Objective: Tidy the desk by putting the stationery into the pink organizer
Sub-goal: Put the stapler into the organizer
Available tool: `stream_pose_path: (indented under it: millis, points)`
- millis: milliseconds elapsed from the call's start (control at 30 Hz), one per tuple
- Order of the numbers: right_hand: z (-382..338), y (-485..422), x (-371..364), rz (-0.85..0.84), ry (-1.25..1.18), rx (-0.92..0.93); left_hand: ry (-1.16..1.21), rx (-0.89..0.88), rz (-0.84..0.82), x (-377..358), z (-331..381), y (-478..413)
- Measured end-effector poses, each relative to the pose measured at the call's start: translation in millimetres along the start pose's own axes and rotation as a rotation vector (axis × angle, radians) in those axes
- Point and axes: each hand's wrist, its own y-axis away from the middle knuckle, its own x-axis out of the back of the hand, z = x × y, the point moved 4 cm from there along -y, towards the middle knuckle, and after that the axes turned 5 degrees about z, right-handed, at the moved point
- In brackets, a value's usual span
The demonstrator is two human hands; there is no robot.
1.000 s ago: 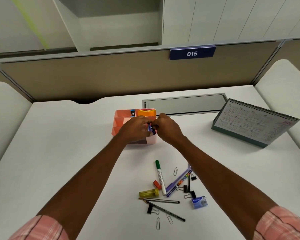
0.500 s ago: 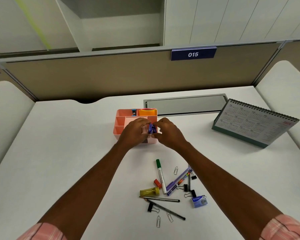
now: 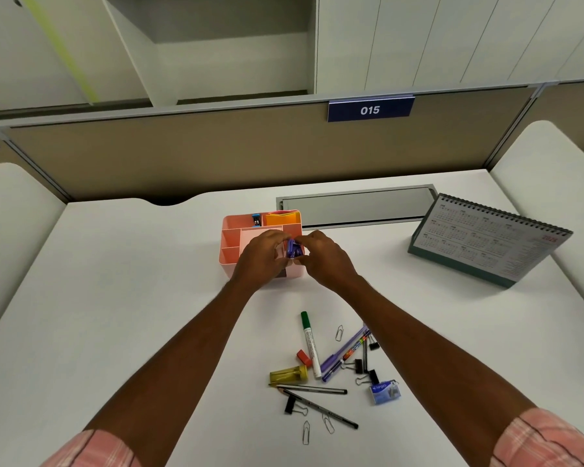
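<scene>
The pink organizer [image 3: 231, 242] stands mid-desk, with orange sticky notes [image 3: 282, 218] and a small blue item [image 3: 256, 219] in its back compartments. Both hands meet over its right front compartment. My left hand [image 3: 262, 259] and my right hand [image 3: 324, 259] pinch a small purple object [image 3: 293, 248] between their fingertips; what it is stays unclear. On the desk nearer me lie a green-capped marker [image 3: 309, 342], a purple pen [image 3: 343, 352], a yellow sharpener [image 3: 289, 374], a red eraser [image 3: 304, 357], two pencils [image 3: 317, 397], several binder clips and paper clips, and a blue staples box [image 3: 385, 392].
A desk calendar [image 3: 486, 241] stands at the right. A grey cable hatch [image 3: 354, 207] lies behind the organizer. A beige partition with a "015" sign [image 3: 370, 110] closes the desk's back edge. White side panels flank both sides.
Both hands stay at the organizer's right front compartment, with the purple object now raised slightly and more visible between the fingertips. The loose stationery has not moved.
</scene>
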Motion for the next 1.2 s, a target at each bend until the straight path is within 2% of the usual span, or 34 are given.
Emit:
stream_pose_path:
  millis: [233, 433, 567, 667, 733, 833, 1000, 1200]
  points:
    - [2.2, 0.6, 2.3, 0.002, -0.014, -0.013, -0.023, -0.012, 0.022, -0.8, 0.8, 1.0]
    - [30.0, 22.7, 13.4, 0.026, -0.053, -0.055, -0.007, -0.015, 0.132, -5.0, 11.1, 28.5]
    - [53.1, 55.7, 11.5, 0.004, -0.075, -0.041, 0.074, -0.014, 0.031, -28.5, 20.3, 63.8]
    - [69.4, 85.0, 7.7, -0.042, -0.078, -0.062, 0.025, 0.154, -0.111, -51.4, 11.8, 91.2]
    - [78.5, 104.0, 5.6, -0.063, -0.087, -0.082, -0.023, 0.311, -0.146, -61.5, 5.5, 105.1]
    - [88.9, 128.9, 5.5, -0.051, -0.119, -0.132, -0.096, 0.437, -0.205, -73.6, 3.4, 118.3]
    - [100.5, 158.8, 13.1, 0.014, -0.181, -0.239, -0.088, 0.520, -0.183, -86.8, 3.1, 122.5]
    - [111.8, 180.1, 22.2, 0.050, -0.188, -0.277, -0.038, 0.522, -0.110, -89.9, 4.1, 120.2]
